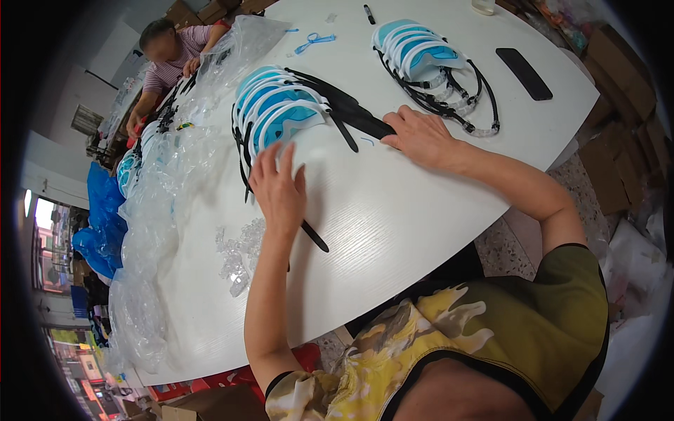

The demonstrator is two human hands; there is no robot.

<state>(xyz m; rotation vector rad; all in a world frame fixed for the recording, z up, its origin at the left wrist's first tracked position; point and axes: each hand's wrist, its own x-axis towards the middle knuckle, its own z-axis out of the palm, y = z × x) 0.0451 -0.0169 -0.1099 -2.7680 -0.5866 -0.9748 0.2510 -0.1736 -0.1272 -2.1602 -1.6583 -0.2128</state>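
A row of white-framed swim masks with blue lenses (281, 105) stands nested together on the white table. Black straps (347, 112) run from their right side in a bundle. At the end of this bundle my right hand (421, 138) is closed, pressing the straps between fingers and thumb. My left hand (279, 186) is in front of the nearest mask with its fingers apart; I cannot tell whether the fingertips touch the mask. A loose black strap end (314, 237) shows beside my left wrist. Small clear plastic clips (242, 254) lie in a pile left of that forearm.
A second row of blue masks (418, 49) with looped straps lies at the far right, near a black phone (524, 74). Blue scissors (314, 43) and a black marker (369, 14) lie at the back. Clear plastic bags (165, 182) line the left edge, where another person (179, 56) sits.
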